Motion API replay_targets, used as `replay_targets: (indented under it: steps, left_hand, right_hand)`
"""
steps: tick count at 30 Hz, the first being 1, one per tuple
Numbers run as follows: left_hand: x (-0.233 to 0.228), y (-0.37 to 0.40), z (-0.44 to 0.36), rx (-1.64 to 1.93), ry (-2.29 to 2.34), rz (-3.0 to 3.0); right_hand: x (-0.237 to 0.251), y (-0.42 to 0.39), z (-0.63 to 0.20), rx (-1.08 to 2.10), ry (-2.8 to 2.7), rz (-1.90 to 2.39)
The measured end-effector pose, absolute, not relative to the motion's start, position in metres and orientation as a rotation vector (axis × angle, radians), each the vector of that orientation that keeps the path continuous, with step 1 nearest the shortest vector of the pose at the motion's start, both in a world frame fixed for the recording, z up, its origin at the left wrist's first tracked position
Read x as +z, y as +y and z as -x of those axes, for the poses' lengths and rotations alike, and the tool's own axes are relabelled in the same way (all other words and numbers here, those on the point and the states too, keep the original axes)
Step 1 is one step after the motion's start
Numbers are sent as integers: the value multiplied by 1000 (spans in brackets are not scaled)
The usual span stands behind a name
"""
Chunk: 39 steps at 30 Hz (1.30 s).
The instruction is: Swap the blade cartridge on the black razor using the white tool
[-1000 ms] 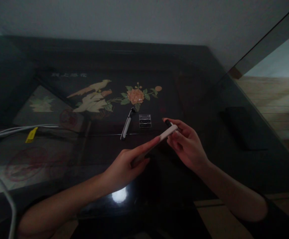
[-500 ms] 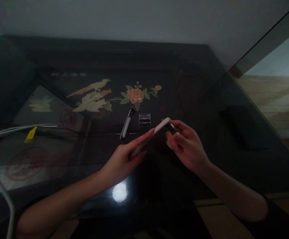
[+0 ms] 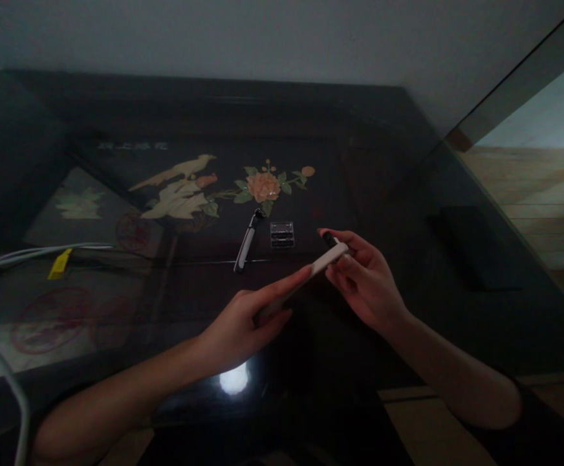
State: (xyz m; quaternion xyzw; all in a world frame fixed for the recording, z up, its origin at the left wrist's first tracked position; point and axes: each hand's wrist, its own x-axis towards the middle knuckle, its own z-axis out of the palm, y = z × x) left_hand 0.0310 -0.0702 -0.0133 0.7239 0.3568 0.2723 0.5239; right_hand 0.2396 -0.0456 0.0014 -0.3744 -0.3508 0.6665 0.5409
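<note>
The likeliest trouble, I judge, is the dark piece (image 3: 329, 239) slipping: it sits out at the fingertips of the right hand (image 3: 367, 278), so a small twist or a push off-line could send it skidding across the glossy tabletop (image 3: 389, 343) towards the clear case (image 3: 282, 235). The pale handle (image 3: 329, 256) could also swivel – the left hand (image 3: 240, 329) has it well back from the end where the right hand is busy, and a sideways press there would turn it. The dim light would make a crooked fit easy to miss

As for the grip, the left hand is closed around the rear of the handle, forefinger laid along the top and thumb below, with little gap between them. The handle slants out of that hand, away from the person, on the near side of the clear case and off to its right. The right hand, further right of the case, is curled in close: its forefinger reaches along the dark piece and its thumb meets the handle's far end. The piece appears pinched rather than palmed; whether it is joined to the handle or merely against it, I can't make out

Just left of the clear case lies a razor (image 3: 247, 243), touched by neither hand – and well to the case's right rests a dark flat object (image 3: 476, 249)
</note>
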Motion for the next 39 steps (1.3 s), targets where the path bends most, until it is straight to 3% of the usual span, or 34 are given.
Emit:
replay_targets:
  steps: [15, 39]
  left_hand:
    - [-15, -61, -29, 726, 1013, -1749]
    - [-16, -66, -30, 666, 898, -1727]
  right_hand:
    - [-2, -48, -239, 1637, -829, 831]
    - [-2, -46, -240, 1601, -837, 886]
